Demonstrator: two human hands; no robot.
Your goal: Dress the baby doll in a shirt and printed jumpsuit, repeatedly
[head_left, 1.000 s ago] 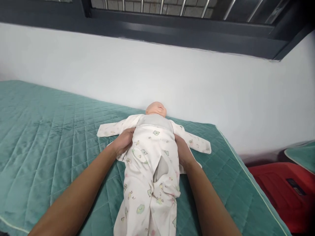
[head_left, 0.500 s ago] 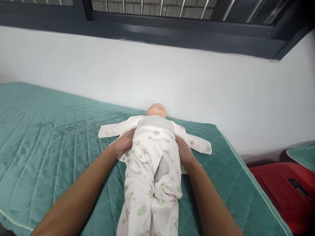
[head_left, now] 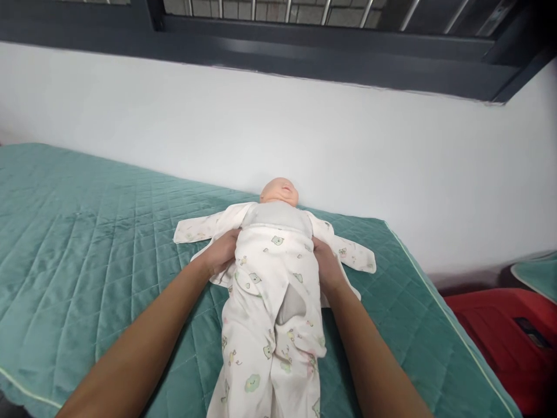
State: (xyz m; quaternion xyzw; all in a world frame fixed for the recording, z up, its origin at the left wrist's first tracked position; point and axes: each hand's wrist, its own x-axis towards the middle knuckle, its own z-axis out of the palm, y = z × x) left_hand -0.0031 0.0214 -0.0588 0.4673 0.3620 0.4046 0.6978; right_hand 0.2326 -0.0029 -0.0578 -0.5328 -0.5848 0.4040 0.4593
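A baby doll (head_left: 279,192) lies on its back on a green quilted bed (head_left: 87,232), head toward the wall. It has a grey cloth torso and white printed trousers (head_left: 270,290) pulled up to the waist. A white printed top (head_left: 198,227) is spread open under it, sleeves out to both sides. My left hand (head_left: 221,252) grips the trousers' waist at the doll's left-hand side. My right hand (head_left: 326,264) grips the waist on the other side. Both hands' fingers curl into the fabric.
A white wall (head_left: 391,162) runs behind the bed under a dark window frame (head_left: 304,52). A red plastic object (head_left: 505,342) sits on the floor to the right of the bed edge. A green cloth corner (head_left: 537,273) shows at far right.
Both hands have slid the trousers' waistband slightly higher up the doll's torso. The view has shifted a little.
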